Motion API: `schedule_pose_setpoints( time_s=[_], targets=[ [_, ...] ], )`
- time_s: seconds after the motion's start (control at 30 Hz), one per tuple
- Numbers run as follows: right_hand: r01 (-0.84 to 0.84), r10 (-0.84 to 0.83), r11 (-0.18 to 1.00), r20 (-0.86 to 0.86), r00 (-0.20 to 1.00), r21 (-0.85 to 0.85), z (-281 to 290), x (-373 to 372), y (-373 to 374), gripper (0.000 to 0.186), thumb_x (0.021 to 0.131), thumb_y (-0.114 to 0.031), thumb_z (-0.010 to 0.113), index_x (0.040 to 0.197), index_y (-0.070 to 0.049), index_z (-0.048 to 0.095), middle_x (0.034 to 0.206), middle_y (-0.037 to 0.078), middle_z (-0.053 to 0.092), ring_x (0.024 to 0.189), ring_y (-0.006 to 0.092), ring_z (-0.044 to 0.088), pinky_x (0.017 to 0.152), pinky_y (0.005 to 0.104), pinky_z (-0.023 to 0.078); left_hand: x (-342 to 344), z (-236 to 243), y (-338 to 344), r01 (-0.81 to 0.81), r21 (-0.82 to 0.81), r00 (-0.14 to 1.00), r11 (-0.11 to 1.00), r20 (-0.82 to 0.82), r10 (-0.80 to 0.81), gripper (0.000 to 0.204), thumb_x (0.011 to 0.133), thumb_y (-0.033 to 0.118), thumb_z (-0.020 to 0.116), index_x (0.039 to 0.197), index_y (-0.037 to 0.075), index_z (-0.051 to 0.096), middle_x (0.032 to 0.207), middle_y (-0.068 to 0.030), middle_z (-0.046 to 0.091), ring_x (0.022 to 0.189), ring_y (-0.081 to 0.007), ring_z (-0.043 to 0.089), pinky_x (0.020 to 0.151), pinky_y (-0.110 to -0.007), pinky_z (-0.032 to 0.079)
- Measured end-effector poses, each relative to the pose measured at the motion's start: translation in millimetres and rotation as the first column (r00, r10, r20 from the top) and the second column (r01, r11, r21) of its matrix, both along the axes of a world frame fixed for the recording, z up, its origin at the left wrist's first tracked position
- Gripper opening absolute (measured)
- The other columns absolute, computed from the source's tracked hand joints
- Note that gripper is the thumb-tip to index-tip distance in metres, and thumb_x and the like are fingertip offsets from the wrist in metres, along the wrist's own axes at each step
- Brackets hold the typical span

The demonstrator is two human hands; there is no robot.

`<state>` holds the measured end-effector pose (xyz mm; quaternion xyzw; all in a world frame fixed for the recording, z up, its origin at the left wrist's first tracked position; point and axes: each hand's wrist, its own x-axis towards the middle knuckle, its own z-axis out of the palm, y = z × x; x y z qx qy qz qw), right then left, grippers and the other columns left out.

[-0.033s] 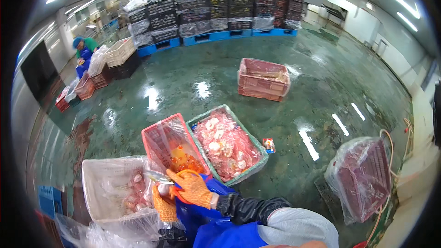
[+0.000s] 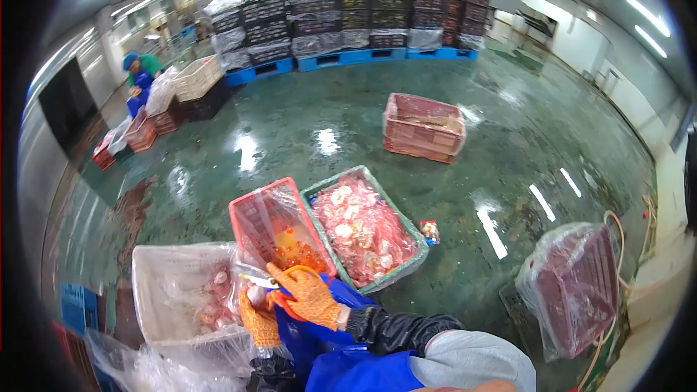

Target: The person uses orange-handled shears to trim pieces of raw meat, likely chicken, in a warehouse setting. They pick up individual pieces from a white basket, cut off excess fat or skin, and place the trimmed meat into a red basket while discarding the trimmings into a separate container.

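Observation:
Orange textured gloves cover both my hands. In my right hand (image 2: 308,299) is a pair of scissors (image 2: 255,276) with orange-red handles, their metal blades pointing left and spread apart. My left hand (image 2: 259,323), just left of it, closes on a small pale pinkish piece (image 2: 256,295) beneath the blades; its kind is unclear. Left of my hands stands a plastic-lined white crate (image 2: 145,276) holding pinkish pieces. Beyond them, a lined red crate (image 2: 250,212) contains orange lumps in yellowish liquid. A green crate (image 2: 394,207) beside it is heaped with pink and white, fleshy-looking pieces.
A small coloured packet (image 2: 429,231) lies on the wet green floor. Farther off stands a lined pink crate (image 2: 417,136); another wrapped crate (image 2: 581,290) is at right, by a hose (image 2: 617,239). Stacked crates (image 2: 316,14) line the back. A person (image 2: 143,80) works at far left.
The view has shifted slightly, so the surroundings sit a little farther right. The scissor blades now show apart, where they looked together before. Both hands keep their holds.

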<state>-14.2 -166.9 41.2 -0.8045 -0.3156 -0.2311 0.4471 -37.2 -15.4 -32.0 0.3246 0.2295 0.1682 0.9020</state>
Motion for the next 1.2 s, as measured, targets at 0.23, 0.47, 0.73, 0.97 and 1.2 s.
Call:
schedule_pose_setpoints(
  time_s=[0.23, 0.47, 0.73, 0.97, 1.2],
  targets=[
    [-0.117, 0.075, 0.969, -0.193, 0.978, -0.218, -36, 4, 3, 0.051, 0.079, -0.027, 0.057, 0.123, -0.004, 0.046, 0.081, 0.018, 0.059, 0.076, 0.0351, 0.057, 0.064, 0.0428, 0.045, 9, 4, 2, 0.029, -0.146, 1.000, 0.989, 0.005, -0.029, 0.029, 0.085, 0.036, 0.054, 0.101, 0.012, 0.056, 0.086, -0.0052, 0.061, 0.067, -0.0181, 0.058, 0.057, -0.029, 0.049],
    [0.038, 0.542, 0.774, -0.693, 0.476, 0.632, -36, 14, 2, 0.043, 0.085, -0.014, 0.060, 0.124, -0.005, 0.044, 0.084, -0.001, 0.055, 0.069, 0.0096, 0.049, 0.061, 0.0230, 0.044, -9, 54, -32, 0.422, 0.154, 0.903, 0.894, 0.019, -0.429, 0.036, 0.089, 0.038, 0.049, 0.110, 0.009, 0.052, 0.081, -0.0037, 0.058, 0.061, -0.0128, 0.054, 0.049, -0.024, 0.044],
    [0.049, 0.561, 0.762, -0.697, 0.447, 0.645, -32, 1, -8, 0.044, 0.082, -0.005, 0.059, 0.123, -0.004, 0.045, 0.095, 0.001, 0.055, 0.080, 0.0086, 0.052, 0.068, 0.0208, 0.045, -22, 67, -47, 0.506, 0.513, 0.862, 0.693, -0.329, -0.386, 0.036, 0.090, 0.044, 0.045, 0.081, 0.009, 0.052, 0.050, -0.0030, 0.048, 0.034, -0.0121, 0.043, 0.031, -0.024, 0.033],
    [-0.042, 0.465, 0.855, -0.727, 0.504, 0.518, -21, 5, -7, 0.040, 0.083, -0.005, 0.059, 0.121, -0.004, 0.047, 0.087, 0.000, 0.053, 0.075, 0.0072, 0.050, 0.064, 0.0207, 0.044, -21, 71, -45, 0.468, 0.389, 0.881, 0.794, -0.276, -0.384, 0.030, 0.089, 0.040, 0.050, 0.079, 0.011, 0.050, 0.050, -0.0005, 0.046, 0.033, -0.0088, 0.038, 0.029, -0.023, 0.028],
    [-0.048, 0.520, 0.788, -0.623, 0.584, 0.613, -24, 6, 3, 0.040, 0.083, -0.003, 0.058, 0.121, -0.004, 0.046, 0.088, 0.000, 0.052, 0.075, 0.0069, 0.049, 0.063, 0.0196, 0.044, -20, 56, -47, 0.388, 0.444, 0.921, 0.808, -0.221, -0.321, 0.031, 0.089, 0.041, 0.049, 0.083, 0.011, 0.050, 0.054, -0.0025, 0.049, 0.035, -0.0117, 0.043, 0.030, -0.024, 0.032]
  ],
)
